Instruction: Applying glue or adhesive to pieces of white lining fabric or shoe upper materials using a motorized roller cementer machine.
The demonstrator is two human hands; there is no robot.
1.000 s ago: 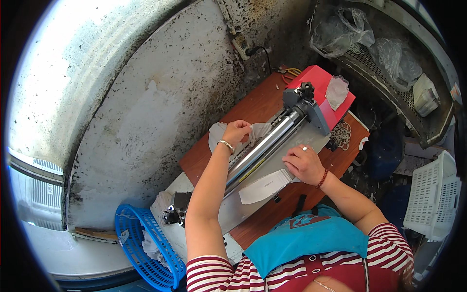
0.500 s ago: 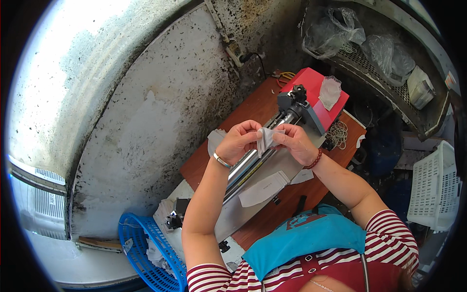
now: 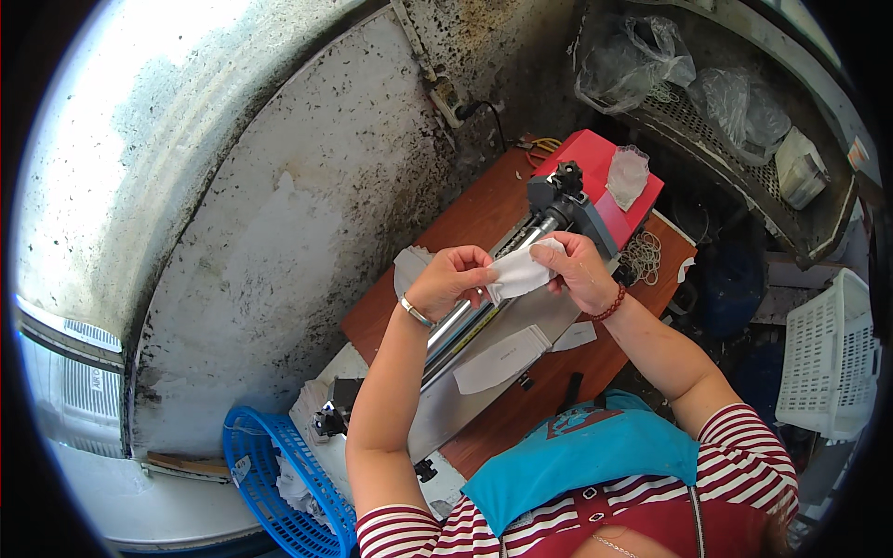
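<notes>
Between my two hands, above a machine's shiny metal roller (image 3: 448, 333), a small white cloth piece (image 3: 519, 272) is stretched out. My left hand (image 3: 452, 283) pinches its left end between thumb and fingers. The right end is gripped by my right hand (image 3: 586, 272), thumb on top. Below my hands, a stack of white cut pieces (image 3: 502, 360) lies on the machine's pale plate (image 3: 435, 406). Another white piece (image 3: 574, 336) sits to the right of the stack, and a further white piece (image 3: 409, 270) lies behind my left wrist.
The machine's red housing (image 3: 588, 153) stands at the far end of the brown table (image 3: 479, 210). A blue basket (image 3: 270, 502) with white pieces is at lower left, a white basket (image 3: 823, 358) at right. Plastic bags (image 3: 744, 107) lie on a metal shelf. A stained wall rises at left.
The cloth piece, bunched between my fingertips before, is now spread flatter and wider. My hands have moved slightly apart, and my right hand has turned over its end.
</notes>
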